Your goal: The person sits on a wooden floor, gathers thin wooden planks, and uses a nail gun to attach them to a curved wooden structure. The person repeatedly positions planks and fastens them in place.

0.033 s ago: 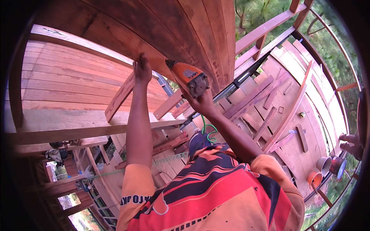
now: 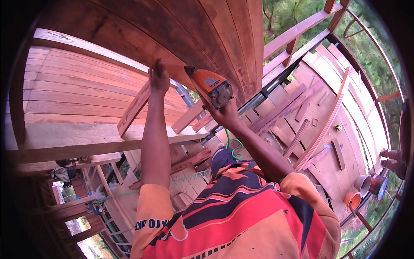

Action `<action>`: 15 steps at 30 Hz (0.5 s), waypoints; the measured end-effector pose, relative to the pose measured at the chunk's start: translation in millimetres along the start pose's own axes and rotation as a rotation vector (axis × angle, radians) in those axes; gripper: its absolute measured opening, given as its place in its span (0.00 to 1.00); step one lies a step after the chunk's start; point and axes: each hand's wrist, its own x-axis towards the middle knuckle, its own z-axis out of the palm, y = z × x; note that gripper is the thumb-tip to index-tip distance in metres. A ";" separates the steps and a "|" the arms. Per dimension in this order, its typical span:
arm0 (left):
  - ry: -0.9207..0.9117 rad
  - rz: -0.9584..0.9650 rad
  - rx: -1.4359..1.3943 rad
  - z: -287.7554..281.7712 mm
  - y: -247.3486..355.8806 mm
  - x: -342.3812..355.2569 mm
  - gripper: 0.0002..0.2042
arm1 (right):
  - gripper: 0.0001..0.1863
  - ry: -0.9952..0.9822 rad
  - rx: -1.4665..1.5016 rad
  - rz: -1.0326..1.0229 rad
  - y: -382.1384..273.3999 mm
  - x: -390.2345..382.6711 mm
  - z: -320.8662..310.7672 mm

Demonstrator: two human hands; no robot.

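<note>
An orange and grey air nail gun (image 2: pixel 211 86) is in the grip of my right hand (image 2: pixel 226 115), its dark nose against the wooden plank wall overhead. From its handle side a green coiled air hose (image 2: pixel 235 149) hangs down. My left hand (image 2: pixel 160 80) is raised to the lower edge of the bottom plank (image 2: pixel 129 47), left of the nose. The thumb lies on the plank's face, and the other fingers are mostly hidden round its edge. Just beside my left wrist stands a short slanting wood piece (image 2: pixel 134 108).
A long timber beam (image 2: pixel 86 140) runs below a second plank surface (image 2: pixel 82 86) on the left. Loose boards (image 2: pixel 297 142) lie across the platform on the right. An orange bucket (image 2: pixel 352 199) and a grey bucket (image 2: pixel 362 183) stand near its edge. A railing (image 2: pixel 302 30) borders trees.
</note>
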 end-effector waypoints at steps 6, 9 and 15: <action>-0.003 0.012 -0.035 -1.4 -0.1 6.0 0.27 | 0.15 0.054 -0.030 -0.100 -8.1 11.2 1.8; 0.047 0.072 -0.094 -5.6 18.2 6.9 0.28 | 0.13 0.056 -0.050 0.024 -14.1 14.8 3.5; 0.040 0.015 -0.146 -0.5 -7.0 16.5 0.32 | 0.24 0.106 -0.007 -0.011 -3.8 16.6 10.3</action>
